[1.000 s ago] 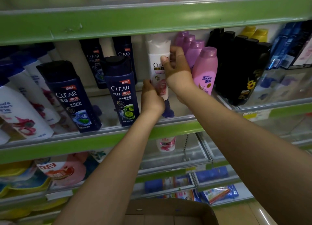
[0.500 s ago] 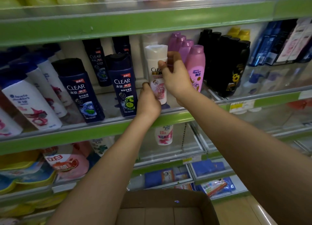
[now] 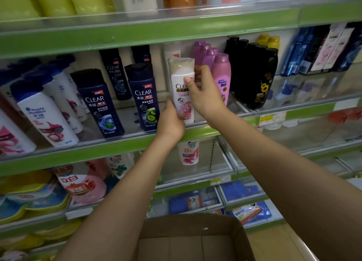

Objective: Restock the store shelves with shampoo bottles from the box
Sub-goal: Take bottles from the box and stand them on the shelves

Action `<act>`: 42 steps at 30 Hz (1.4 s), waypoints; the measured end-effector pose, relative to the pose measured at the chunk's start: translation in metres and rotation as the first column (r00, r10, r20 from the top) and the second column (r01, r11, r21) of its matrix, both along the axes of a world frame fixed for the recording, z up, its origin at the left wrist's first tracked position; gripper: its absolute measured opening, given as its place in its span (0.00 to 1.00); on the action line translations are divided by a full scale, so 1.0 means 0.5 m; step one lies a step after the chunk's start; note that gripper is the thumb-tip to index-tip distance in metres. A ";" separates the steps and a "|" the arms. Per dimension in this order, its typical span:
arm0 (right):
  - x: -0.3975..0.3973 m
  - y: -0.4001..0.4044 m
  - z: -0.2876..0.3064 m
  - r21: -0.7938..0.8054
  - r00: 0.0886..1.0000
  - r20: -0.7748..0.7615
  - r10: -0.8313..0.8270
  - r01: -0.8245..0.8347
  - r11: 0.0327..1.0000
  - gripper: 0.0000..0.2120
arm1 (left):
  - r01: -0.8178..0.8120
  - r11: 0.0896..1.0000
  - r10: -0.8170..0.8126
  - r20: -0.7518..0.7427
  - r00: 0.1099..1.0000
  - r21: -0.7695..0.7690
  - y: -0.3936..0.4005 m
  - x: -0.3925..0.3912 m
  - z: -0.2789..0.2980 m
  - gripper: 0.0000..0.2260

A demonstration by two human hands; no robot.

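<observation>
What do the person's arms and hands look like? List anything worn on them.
Both forearms are bare up to the frame edge: no sleeves, gloves, watch, bracelets or rings show. The left hand and right hand have short, unpainted nails where these show. No markings are visible on either arm.

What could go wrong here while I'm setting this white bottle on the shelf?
The white bottle stands at the shelf's front edge; released off balance, it may tip over the rail. The right hand is against the pink bottles and could knock them when pulling back.
</observation>
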State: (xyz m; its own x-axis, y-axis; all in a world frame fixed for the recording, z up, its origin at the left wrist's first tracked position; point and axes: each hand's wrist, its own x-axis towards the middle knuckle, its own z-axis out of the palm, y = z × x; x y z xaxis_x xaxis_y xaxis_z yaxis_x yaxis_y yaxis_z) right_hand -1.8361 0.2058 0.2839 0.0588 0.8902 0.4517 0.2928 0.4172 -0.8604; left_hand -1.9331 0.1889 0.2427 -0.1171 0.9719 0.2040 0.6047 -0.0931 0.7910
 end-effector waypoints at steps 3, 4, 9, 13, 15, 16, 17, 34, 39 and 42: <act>0.004 -0.005 -0.001 -0.011 1.000 -0.004 0.007 -0.007 1.000 0.14 | -0.003 1.000 0.003 -0.003 1.000 -0.017 -0.003 0.000 0.002 0.13; 0.004 -0.005 -0.002 -0.018 1.000 -0.004 0.006 -0.006 1.000 0.14 | -0.002 1.000 0.002 -0.002 1.000 -0.022 -0.004 0.001 0.003 0.13; 0.005 -0.009 0.008 -0.051 0.999 -0.019 0.026 -0.027 0.998 0.15 | 0.023 0.999 -0.021 0.046 0.999 -0.040 -0.011 0.000 0.003 0.14; 0.015 -0.012 0.004 -0.068 0.996 -0.040 0.076 -0.079 0.995 0.19 | -0.067 0.998 0.067 0.132 0.989 0.002 -0.042 0.017 -0.005 0.15; 0.031 -0.020 0.000 -0.066 0.995 -0.043 0.085 -0.088 0.994 0.23 | -0.180 0.980 0.159 0.209 0.965 0.085 -0.074 0.039 -0.009 0.17; 0.044 -0.025 0.000 -0.052 0.996 -0.045 0.082 -0.084 0.995 0.23 | -0.219 0.969 0.184 0.249 0.951 0.118 -0.091 0.054 -0.010 0.16; 0.060 -0.030 0.002 -0.031 0.996 -0.049 0.076 -0.078 0.996 0.21 | -0.235 0.962 0.189 0.286 0.939 0.137 -0.108 0.070 -0.011 0.16; 0.238 0.073 0.028 -0.075 0.987 -0.085 0.136 -0.142 0.987 0.19 | -0.131 0.990 0.113 0.256 0.960 0.057 0.016 0.201 -0.009 0.23; 0.228 0.100 0.018 -0.065 0.975 -0.085 0.205 -0.211 0.975 0.16 | -0.034 0.999 0.019 0.319 0.947 0.041 0.047 0.195 0.010 0.18; 0.226 0.108 0.012 -0.069 0.974 -0.095 0.206 -0.213 0.975 0.15 | -0.018 1.000 0.013 0.284 0.959 0.015 0.062 0.193 0.008 0.14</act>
State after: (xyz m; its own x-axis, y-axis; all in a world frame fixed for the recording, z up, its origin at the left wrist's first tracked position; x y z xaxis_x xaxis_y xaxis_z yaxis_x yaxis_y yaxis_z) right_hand -1.7231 0.2599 0.2900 -0.0971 0.9193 0.3814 0.1286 0.3916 -0.9111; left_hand -1.8367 0.2201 0.2466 -0.1879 0.9662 0.1767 0.3568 -0.1005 0.9288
